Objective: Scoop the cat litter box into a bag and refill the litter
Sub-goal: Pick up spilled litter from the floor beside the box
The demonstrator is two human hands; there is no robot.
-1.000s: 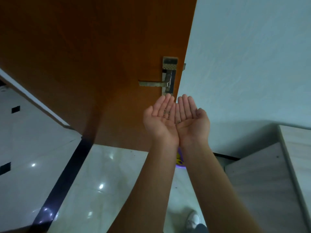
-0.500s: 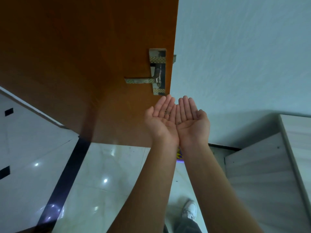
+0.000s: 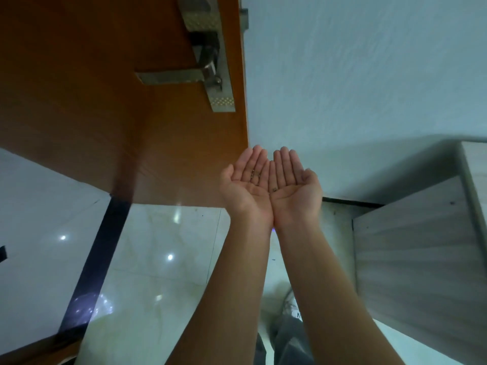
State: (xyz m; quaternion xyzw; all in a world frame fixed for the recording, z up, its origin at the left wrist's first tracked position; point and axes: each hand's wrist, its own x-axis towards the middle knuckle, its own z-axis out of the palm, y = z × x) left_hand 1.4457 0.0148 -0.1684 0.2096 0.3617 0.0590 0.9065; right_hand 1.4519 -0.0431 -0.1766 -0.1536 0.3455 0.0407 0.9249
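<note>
Evidently, left hand (image 3: pixel 245 188) and right hand (image 3: pixel 293 187) were held open, palms up; scooping was judged unstarted.

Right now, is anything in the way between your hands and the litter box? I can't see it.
No litter box or bag shows in this view, so I cannot tell. The left hand and right hand are cupped together, palms up, holding a few dark specks. Ahead of them stand a brown door and a wall.
</note>
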